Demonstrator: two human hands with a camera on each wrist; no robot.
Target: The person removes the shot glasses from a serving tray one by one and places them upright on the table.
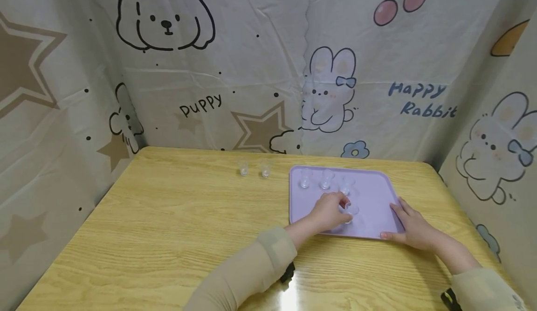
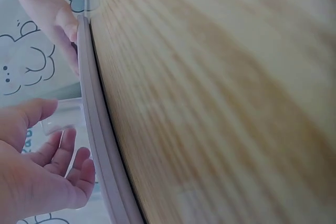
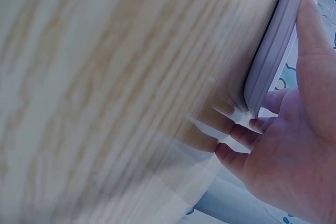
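A light purple tray [image 1: 373, 208] lies on the table's right half. My left hand [image 1: 329, 212] reaches over its near part and pinches a small clear cup [image 1: 350, 210] low at the tray surface. In the left wrist view, that cup [image 2: 60, 116] sits between the thumb and fingertips of the left hand [image 2: 44, 163]. My right hand [image 1: 413, 224] holds the tray's near right corner, thumb on the front edge, fingers along the right side. Behind the left hand stand more clear cups in a row, a left one [image 1: 305, 179], a middle one [image 1: 326, 180] and a right one [image 1: 345, 187].
Two more clear cups, one [image 1: 243, 169] left of the other [image 1: 265, 169], stand on the wooden table [image 1: 176, 217] left of the tray. A printed cloth [image 1: 251, 59] hangs behind the table and along both sides.
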